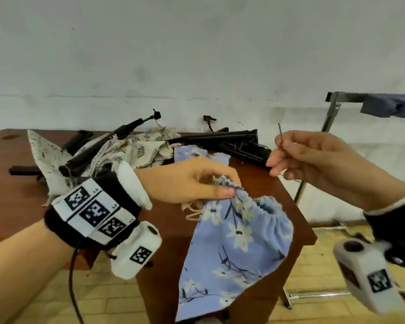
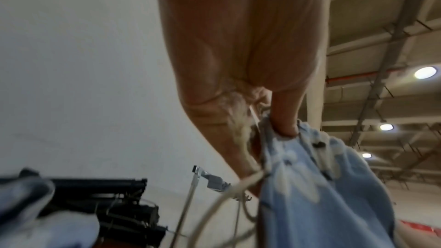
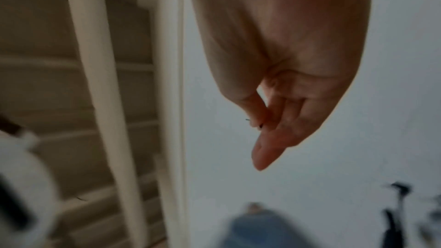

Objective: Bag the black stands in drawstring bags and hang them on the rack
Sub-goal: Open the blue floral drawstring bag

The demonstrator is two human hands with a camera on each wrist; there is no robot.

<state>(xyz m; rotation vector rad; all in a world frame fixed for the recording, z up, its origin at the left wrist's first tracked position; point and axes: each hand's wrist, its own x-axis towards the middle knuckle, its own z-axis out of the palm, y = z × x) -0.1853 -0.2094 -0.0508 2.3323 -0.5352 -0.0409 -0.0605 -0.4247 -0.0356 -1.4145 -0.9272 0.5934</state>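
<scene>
The brown desk (image 1: 14, 206) carries a heap of black stands (image 1: 222, 141) and beige floral bags (image 1: 136, 150) near the wall. A metal rack (image 1: 332, 113) stands to its right. The blue floral drawstring bag (image 1: 234, 249) hangs over the desk's front corner, its gathered mouth pinched in the left hand (image 1: 185, 181). The right hand (image 1: 318, 157), its grip narrow, pinches a thin dark wire (image 1: 280, 134).
</scene>
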